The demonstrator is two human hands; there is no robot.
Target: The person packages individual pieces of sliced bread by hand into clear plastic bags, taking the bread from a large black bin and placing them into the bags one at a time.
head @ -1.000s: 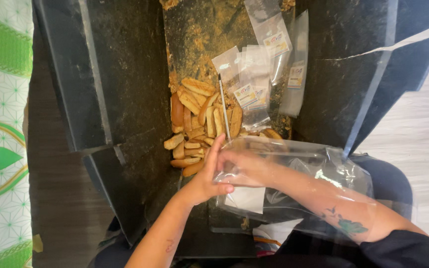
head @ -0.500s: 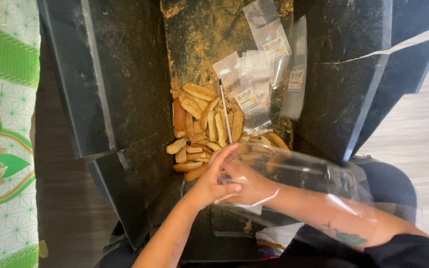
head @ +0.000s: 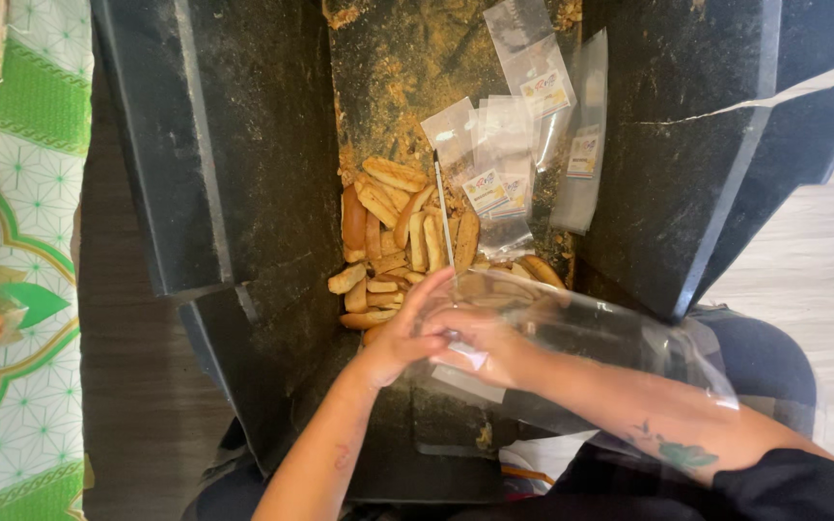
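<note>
Head view looks straight down on a clear bag (head: 581, 338) held low in the middle of the frame, above the near end of a black tray (head: 263, 193). The right hand (head: 489, 347) is pushed inside the bag, its fingers curled around something small and pale that I cannot make out; the plastic drapes back over that forearm. The left hand (head: 403, 333) sits at the bag's mouth, thumb and fingers pinching the edge and touching the right hand.

A few tan shapes show through the plastic near the bag's far edge, but whether they lie inside it or in the tray beneath cannot be told. Judging from that, the filling looks barely begun: a loose pile of biscuits (head: 398, 241) lies in the tray just beyond the hands, not yet bagged.

A thin stick (head: 444, 207) rests upright across the pile. To its right a heap of small empty sachets (head: 514, 145) with labels leans against the tray's wall, so plenty of packing appears left. Crumbs dust the tray's far floor. At the left edge lies a green patterned cloth (head: 21, 193).
</note>
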